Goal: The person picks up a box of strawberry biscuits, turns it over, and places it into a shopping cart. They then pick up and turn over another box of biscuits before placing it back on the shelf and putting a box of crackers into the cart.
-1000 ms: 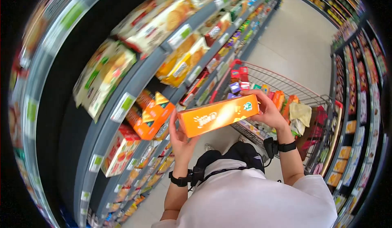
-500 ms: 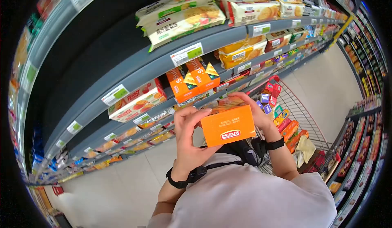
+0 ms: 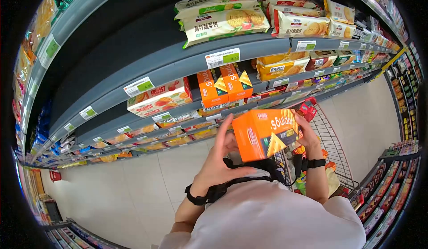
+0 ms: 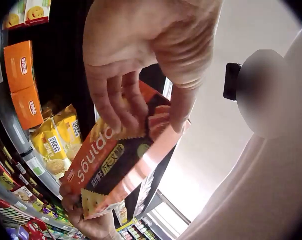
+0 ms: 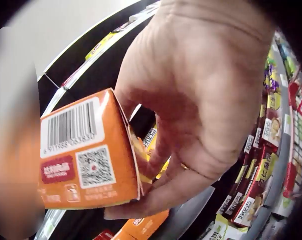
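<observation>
An orange Squldqqu-style cracker box (image 3: 263, 135) is held at chest height, its cracker-picture side facing up in the head view. My right hand (image 3: 308, 137) grips its far right end; in the right wrist view the fingers of that hand (image 5: 191, 110) curl round the box (image 5: 86, 155), whose barcode end shows. At the box's left end my left hand (image 3: 216, 164) is spread, thumb apart below it. The left wrist view has the left hand's fingers (image 4: 128, 110) over the box (image 4: 116, 165); how firmly they touch is unclear.
Two orange boxes (image 3: 214, 90) and a red-white box (image 3: 162, 99) stand on the shelf ahead, below bagged biscuits (image 3: 223, 23). A wire cart (image 3: 332, 144) with goods is at the right, before another shelf (image 3: 388, 195).
The box has turned from its plain orange end to the cracker-picture side. My left hand has spread at its left end. The view has swung, bringing more floor in at the left.
</observation>
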Available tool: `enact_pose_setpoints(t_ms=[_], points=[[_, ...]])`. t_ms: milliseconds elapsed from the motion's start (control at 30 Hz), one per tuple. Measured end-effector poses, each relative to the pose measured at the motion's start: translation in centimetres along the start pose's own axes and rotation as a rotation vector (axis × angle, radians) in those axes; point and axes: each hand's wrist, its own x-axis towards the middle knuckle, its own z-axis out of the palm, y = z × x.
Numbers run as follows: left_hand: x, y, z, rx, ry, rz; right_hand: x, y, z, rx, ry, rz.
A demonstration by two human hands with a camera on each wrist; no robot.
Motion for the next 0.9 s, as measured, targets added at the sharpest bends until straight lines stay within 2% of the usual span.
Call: enact_pose_setpoints(t_ms=[133,200,233,267,333,367,433,500,567,600,633,667,700,767,800,867,900], points=[[0.3,0.0,0.5,0.125,-0.051,0.045,-0.2,-0.2,0.0,0.01,0.051,0.12],[0.9,0.6,0.4,0.483,-0.123,0.192,0.0,-0.2,-0.2,0.042,-0.014,0.317],[1.2,0.7,0.6,0.529,-0.088,0.118,0.3,0.3,-0.8,-0.013,-0.012,0.352],[1.5,1.2,1.0,0.533,-0.089,0.118,0.7,0.8,-1.4,-0.011,-0.014,0.35],[1.9,2.5,2.0,0.603,-0.105,0.248,0.8,1.2,-1.6,0.016,-0.144,0.503],[2.0,2.3,2.0,0.604,-0.108,0.249,0.3,1.1,-0.8,-0.018,-0.031,0.473],[2.3,2.0,1.9,0.376,-0.301,0.11,0.7,0.9,0.7,0.049,0.005,0.522],[2.6,2.1,2.1,0.375,-0.291,0.181,1.4,0.2,0.9,0.116,0.04,0.567],[2.8,2.1,2.1,0.367,-0.292,0.243,1.6,-0.5,0.4,0.16,-0.077,0.252],[3.1,2.1,1.9,0.444,-0.318,0.309,1.6,-0.8,0.1,0.165,-0.067,0.242],[3.4,2.0,1.7,0.52,-0.345,0.378,1.7,-1.0,-0.2,0.215,-0.072,0.119],[3.5,1.8,1.8,0.515,-0.362,0.382,1.7,-1.2,-0.4,0.263,-0.078,-0.006],[3.4,1.5,1.8,0.547,-0.339,0.36,1.5,-1.6,-0.4,0.265,-0.07,-0.02],[3.9,0.5,1.6,0.633,-0.269,0.364,1.3,-2.6,-0.2,0.056,-0.169,-0.197],[4.1,-0.2,1.5,0.63,-0.285,0.372,1.2,-3.0,0.1,0.057,-0.16,-0.212],[4.4,-1.6,1.0,0.695,-0.119,0.302,1.0,-3.9,1.6,-0.101,-0.013,-0.345],[4.7,-2.7,0.5,0.74,-0.1,0.341,0.5,-4.6,2.8,-0.107,0.011,-0.374]])
